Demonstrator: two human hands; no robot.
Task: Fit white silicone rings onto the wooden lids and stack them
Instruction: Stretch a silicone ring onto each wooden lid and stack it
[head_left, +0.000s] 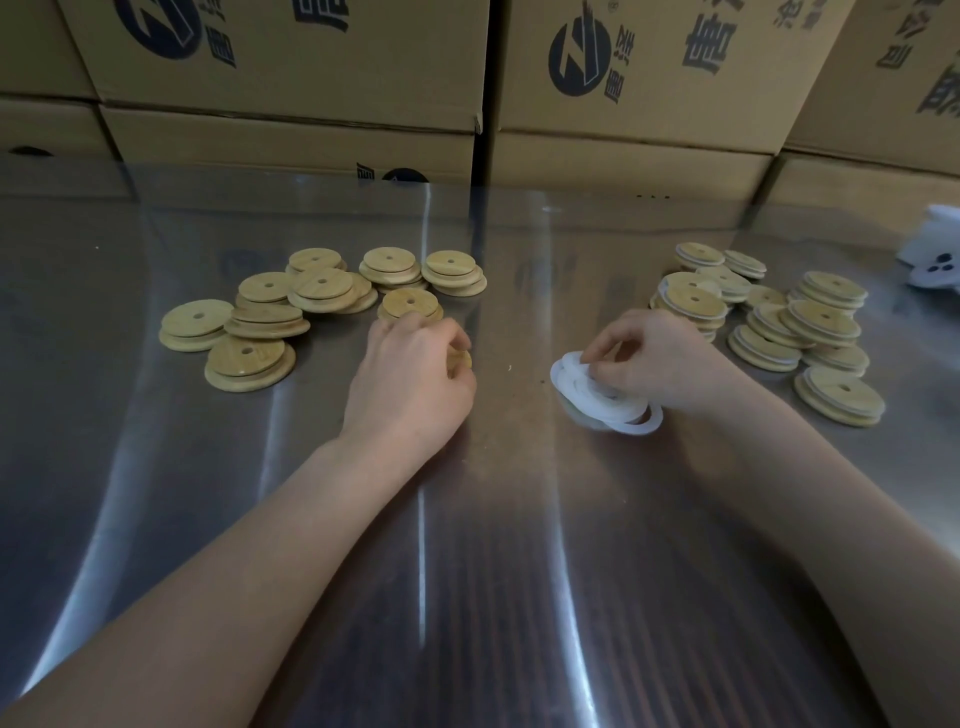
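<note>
Curling our left hand round a wooden lid just beside the bare lids, we pinch the silicone rings heaped under our right hand; they look thin, floppy and clingy, so we'd peel one off by its rim.

Right hand: on top of white rings, knuckles up, fingers curled, thumb and fingertips pinching topmost ring. Bare forearm runs back toward near right of rings. Left hand: well left of rings, back up, fingers curled round wooden lid (only sliver shows). Forearm bare, angling toward near left of rings.
</note>
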